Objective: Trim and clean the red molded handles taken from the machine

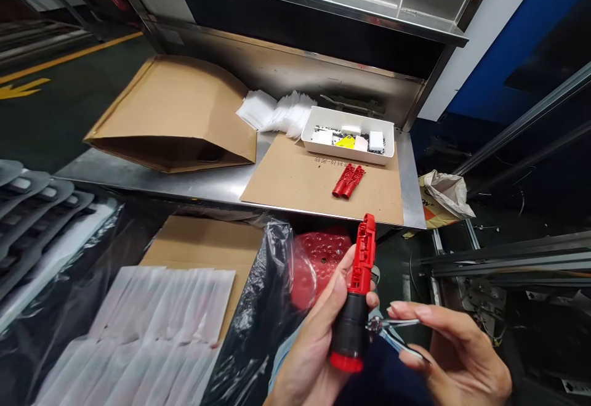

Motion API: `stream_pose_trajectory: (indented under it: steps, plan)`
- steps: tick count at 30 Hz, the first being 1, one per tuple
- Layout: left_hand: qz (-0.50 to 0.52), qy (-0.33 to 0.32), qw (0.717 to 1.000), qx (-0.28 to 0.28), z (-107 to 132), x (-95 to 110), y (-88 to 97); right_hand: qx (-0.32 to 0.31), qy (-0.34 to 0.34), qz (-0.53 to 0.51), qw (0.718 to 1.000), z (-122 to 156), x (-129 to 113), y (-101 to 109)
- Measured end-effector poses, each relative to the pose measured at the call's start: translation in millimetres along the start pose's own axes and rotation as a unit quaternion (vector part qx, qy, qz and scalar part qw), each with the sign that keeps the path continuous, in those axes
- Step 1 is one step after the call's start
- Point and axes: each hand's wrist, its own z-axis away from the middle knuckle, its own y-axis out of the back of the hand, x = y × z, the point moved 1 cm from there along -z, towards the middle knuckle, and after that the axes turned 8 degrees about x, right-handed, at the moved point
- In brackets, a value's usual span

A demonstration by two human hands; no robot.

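My left hand [314, 338] is wrapped around a red plastic part with a black cylindrical base [355, 298], held upright near the bottom of the view. My right hand [455, 347] pinches a small pair of metal cutters [392, 331] whose tip touches the black base. Two more red parts [348, 180] lie side by side on a cardboard sheet [295, 178] on the steel bench.
A white tray [348, 152] of small pieces stands at the back of the cardboard, with a pile of small white bags [277, 112] to its left. A large brown paper bag [175, 113] lies further left. White packets [152, 326] and black plastic [258, 326] are lower left.
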Motion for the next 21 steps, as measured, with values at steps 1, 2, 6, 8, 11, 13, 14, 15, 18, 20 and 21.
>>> stream_pose_trajectory:
  steps: [1, 2, 6, 8, 11, 13, 14, 15, 18, 20, 21]
  plan:
    - [-0.003, -0.001, 1.0, 0.002, 0, 0, 0.1, -0.01, 0.025, -0.003, 1.0, 0, 2, 1]
    - [-0.009, -0.003, 1.0, 0.003, 0, 0, 0.2, -0.017, 0.041, -0.008, 0.999, -1, 4, 1]
    - [-0.03, -0.021, 0.999, -0.001, 0, 1, -0.1, -0.027, 0.069, -0.021, 0.997, -7, 4, 0]
    - [-0.039, -0.025, 0.999, 0.001, 0, 1, -0.7, -0.018, 0.079, -0.031, 0.996, -11, 0, -4]
    - [-0.046, -0.026, 0.999, 0.012, 0, 2, -1.5, 0.005, 0.085, -0.039, 0.996, -17, -6, -10]
    - [-0.05, -0.027, 0.998, 0.016, 0, 3, -1.7, 0.007, 0.084, -0.037, 0.996, -20, -8, -13]
    - [-0.051, -0.025, 0.998, 0.014, 0, 3, -1.7, 0.006, 0.085, -0.036, 0.996, -20, -8, -14]
    - [-0.05, -0.021, 0.998, 0.014, 0, 3, -1.6, 0.005, 0.086, -0.035, 0.996, -21, -9, -15]
    - [-0.048, -0.007, 0.999, 0.005, 0, 3, -1.0, 0.005, 0.087, -0.032, 0.996, -22, -9, -16]
    - [-0.051, -0.003, 0.999, -0.002, -1, 4, -0.9, 0.003, 0.089, -0.028, 0.996, -23, -9, -16]
    - [-0.051, -0.003, 0.999, -0.004, -1, 4, -0.9, 0.002, 0.089, -0.027, 0.996, -23, -9, -16]
